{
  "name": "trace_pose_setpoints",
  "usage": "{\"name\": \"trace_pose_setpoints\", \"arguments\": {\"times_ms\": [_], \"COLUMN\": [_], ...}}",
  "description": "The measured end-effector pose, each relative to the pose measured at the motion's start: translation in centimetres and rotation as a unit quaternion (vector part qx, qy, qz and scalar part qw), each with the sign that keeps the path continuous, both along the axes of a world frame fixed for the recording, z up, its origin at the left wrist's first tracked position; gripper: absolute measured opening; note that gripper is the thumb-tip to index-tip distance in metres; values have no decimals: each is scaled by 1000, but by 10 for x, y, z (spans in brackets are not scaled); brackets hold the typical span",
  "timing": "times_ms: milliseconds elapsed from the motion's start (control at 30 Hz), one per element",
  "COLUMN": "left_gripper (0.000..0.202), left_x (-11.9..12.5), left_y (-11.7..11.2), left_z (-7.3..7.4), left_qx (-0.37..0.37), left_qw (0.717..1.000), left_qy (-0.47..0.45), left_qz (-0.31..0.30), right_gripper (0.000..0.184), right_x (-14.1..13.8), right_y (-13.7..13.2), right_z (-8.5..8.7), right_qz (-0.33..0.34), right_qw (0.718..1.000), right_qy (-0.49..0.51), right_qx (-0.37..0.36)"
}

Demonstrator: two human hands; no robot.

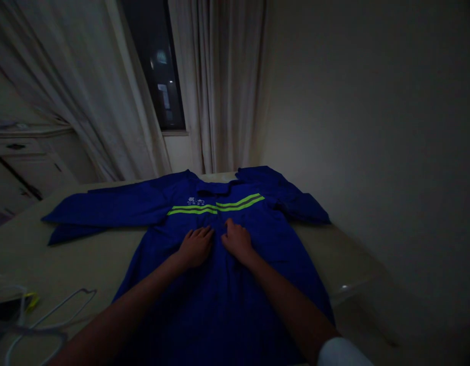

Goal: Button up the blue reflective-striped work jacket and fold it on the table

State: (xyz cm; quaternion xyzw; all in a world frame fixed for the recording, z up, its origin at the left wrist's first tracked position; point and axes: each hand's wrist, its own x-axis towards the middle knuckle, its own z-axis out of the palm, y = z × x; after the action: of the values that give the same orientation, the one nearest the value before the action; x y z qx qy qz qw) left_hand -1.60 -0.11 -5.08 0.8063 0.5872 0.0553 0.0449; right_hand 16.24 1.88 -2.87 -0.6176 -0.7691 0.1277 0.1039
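Observation:
A blue work jacket [219, 284] with two yellow-green reflective stripes [215, 205] across the chest lies spread out flat on a pale table [82, 254], sleeves stretched to both sides. My left hand [196, 245] rests palm down on the jacket's front, just below the stripes, with its fingers laid flat. My right hand [237, 239] sits right beside it on the cloth, fingers curled down at the jacket's centre line. Whether it pinches the fabric I cannot make out.
A wire clothes hanger [63, 305] lies on the table at the lower left, next to cables and a dark object [8, 310]. Curtains [219, 86] and a dark window [158, 66] stand behind. A cabinet [25, 162] is at far left; a bare wall is on the right.

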Motion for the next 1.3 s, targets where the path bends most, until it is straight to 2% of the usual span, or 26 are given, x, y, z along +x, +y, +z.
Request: {"name": "trace_pose_setpoints", "arguments": {"times_ms": [67, 133, 233, 400, 500, 700, 833, 967, 1067, 1200, 1300], "left_gripper": [45, 42, 36, 36, 35, 29, 32, 29, 26, 26, 27], "left_x": [10, 22, 37, 37, 28, 19, 21, 21, 21, 20, 19], "left_y": [6, 15, 28, 38, 41, 45, 47, 48, 47, 46, 46], "left_z": [8, 17, 22, 10, 3, -12, -18, -19, -17, -15, -17], "left_qx": [-21, -25, 9, 50, 53, 93, 94, 96, 102, 103, 98], "left_qw": [999, 996, 989, 994, 995, 994, 994, 995, 994, 994, 993], "left_qy": [10, 15, 11, 4, 3, 3, -7, -18, -23, -34, -50], "left_qz": [28, 87, 146, 96, 81, 56, 61, 39, 20, 19, 34], "right_gripper": [44, 42, 35, 48, 36, 12, 8, 13, 21, 26, 33], "right_x": [-1, -4, -9, -11, -7, 8, 19, 24, 23, 21, 23], "right_y": [6, 12, 18, 26, 36, 59, 73, 83, 84, 79, 75], "right_z": [1, 1, 3, 2, -8, -40, -51, -53, -54, -55, -54], "right_qz": [-17, -14, -8, 21, 25, 0, 18, 40, 38, 39, 56], "right_qw": [1000, 1000, 1000, 999, 999, 994, 973, 920, 888, 886, 902], "right_qy": [7, 8, -4, -8, 16, 95, 223, 390, 458, 455, 423], "right_qx": [2, 8, 3, 40, 44, 52, 50, 24, -5, -82, -74]}}
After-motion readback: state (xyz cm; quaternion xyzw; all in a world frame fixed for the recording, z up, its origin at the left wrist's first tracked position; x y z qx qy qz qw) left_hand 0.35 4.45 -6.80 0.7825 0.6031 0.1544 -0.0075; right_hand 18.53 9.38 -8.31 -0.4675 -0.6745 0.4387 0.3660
